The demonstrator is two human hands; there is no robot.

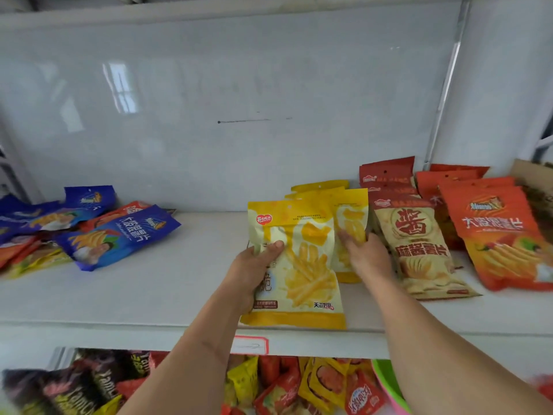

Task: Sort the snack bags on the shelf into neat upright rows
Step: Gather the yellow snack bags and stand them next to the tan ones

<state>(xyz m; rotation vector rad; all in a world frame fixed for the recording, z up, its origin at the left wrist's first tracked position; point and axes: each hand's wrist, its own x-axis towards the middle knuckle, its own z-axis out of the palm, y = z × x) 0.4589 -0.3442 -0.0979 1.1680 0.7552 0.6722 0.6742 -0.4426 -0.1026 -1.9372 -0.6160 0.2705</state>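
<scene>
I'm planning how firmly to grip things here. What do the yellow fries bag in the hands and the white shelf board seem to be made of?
The yellow fries snack bag looks like thin printed plastic film with a soft sheen: it puckers where the left hand grips it. The white shelf board looks rigid, smooth and matte, probably painted metal or laminate; which one cannot be told.

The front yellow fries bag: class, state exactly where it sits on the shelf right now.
In the head view, the front yellow fries bag stands mid-shelf at the front edge, gripped by the left hand, left of the beige bag.

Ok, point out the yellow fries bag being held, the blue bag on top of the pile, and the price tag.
yellow fries bag [308,265], head view, front panel
blue bag [119,235], head view, printed front
price tag [250,345], head view, white centre
</scene>
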